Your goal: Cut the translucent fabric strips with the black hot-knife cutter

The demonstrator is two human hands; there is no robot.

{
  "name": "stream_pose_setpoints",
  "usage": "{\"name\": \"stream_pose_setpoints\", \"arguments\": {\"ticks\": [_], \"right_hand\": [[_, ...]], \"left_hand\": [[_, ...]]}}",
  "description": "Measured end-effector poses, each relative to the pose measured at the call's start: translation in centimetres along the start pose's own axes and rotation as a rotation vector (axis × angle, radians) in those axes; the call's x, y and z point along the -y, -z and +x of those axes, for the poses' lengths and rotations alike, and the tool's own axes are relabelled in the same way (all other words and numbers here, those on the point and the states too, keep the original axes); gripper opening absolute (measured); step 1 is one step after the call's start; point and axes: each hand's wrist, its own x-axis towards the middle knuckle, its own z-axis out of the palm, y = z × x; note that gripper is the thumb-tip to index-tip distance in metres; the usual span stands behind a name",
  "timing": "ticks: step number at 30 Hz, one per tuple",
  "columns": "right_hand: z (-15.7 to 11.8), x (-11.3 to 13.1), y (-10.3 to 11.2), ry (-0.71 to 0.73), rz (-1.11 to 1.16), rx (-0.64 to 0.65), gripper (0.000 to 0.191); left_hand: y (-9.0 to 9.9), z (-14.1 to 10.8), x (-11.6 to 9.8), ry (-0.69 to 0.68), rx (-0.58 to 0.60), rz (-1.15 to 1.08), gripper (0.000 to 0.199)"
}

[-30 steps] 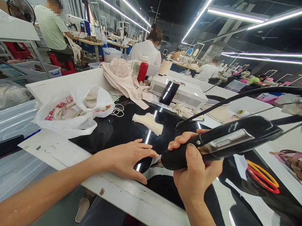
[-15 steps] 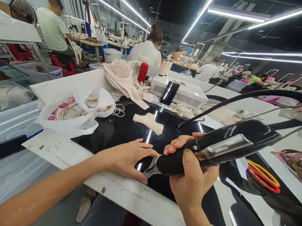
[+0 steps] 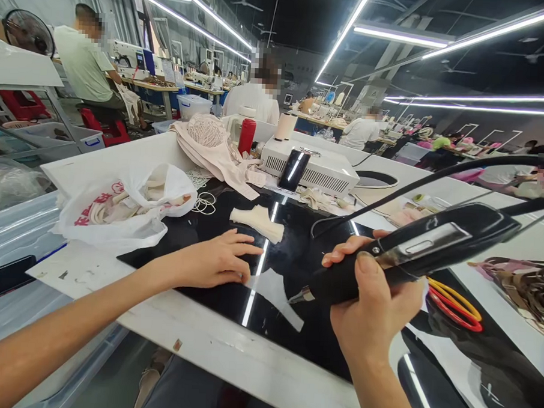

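Note:
My right hand (image 3: 375, 311) is wrapped around a black corded handheld cutter (image 3: 414, 243), its thumb on the near side of the grip. The cutter's pointed metal tip (image 3: 301, 295) is at the right edge of a thin, translucent white fabric piece (image 3: 273, 291) on the glossy black surface (image 3: 207, 237). My left hand (image 3: 215, 258) lies palm down with fingers stretched out, the fingertips at the left edge of that piece. Just beyond the left hand is a small stack of cream fabric pieces (image 3: 258, 222).
A white plastic bag (image 3: 118, 221) of fabric scraps lies at the left. Behind are beige lace garments (image 3: 211, 144), a red bottle (image 3: 246, 137), a phone (image 3: 294, 170) and a white vented box (image 3: 318, 167). Yellow and red rings (image 3: 457, 305) lie at the right; the cutter's cable (image 3: 417, 180) arches above.
My right hand has drawn the cutter rightward, away from my left hand. My left hand has shifted left and lifted back, baring the white fabric piece. The view has turned slightly.

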Motion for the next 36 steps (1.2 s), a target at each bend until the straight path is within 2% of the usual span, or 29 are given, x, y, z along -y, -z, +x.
{"name": "stream_pose_setpoints", "arguments": {"ticks": [3,6,9,12,15,28,36], "right_hand": [[0.0,-0.3,0.2,0.011,-0.001,0.008,0.036],[-0.1,-0.5,0.0,0.007,0.013,0.036,0.035],[-0.1,-0.9,-0.3,0.022,0.016,0.056,0.033],[-0.2,-1.3,-0.6,0.022,0.006,0.054,0.033],[-0.2,-1.6,-0.7,0.002,-0.001,0.059,0.033],[-0.6,-1.9,-0.6,-0.005,0.015,0.085,0.036],[-0.7,-2.0,-0.7,-0.008,0.001,0.077,0.036]], "left_hand": [[-0.5,0.7,-0.1,0.097,-0.164,0.179,0.026],[-1.4,1.6,-1.6,0.165,-0.233,0.098,0.026],[-2.3,2.5,-3.8,0.221,-0.212,-0.111,0.018],[-3.0,3.3,-5.5,0.247,-0.164,-0.213,0.036],[-3.4,3.6,-6.3,0.274,-0.100,-0.232,0.051],[-3.1,3.0,-6.1,0.280,-0.034,-0.282,0.064],[-3.2,2.8,-5.9,0.258,-0.057,-0.314,0.064]]}}
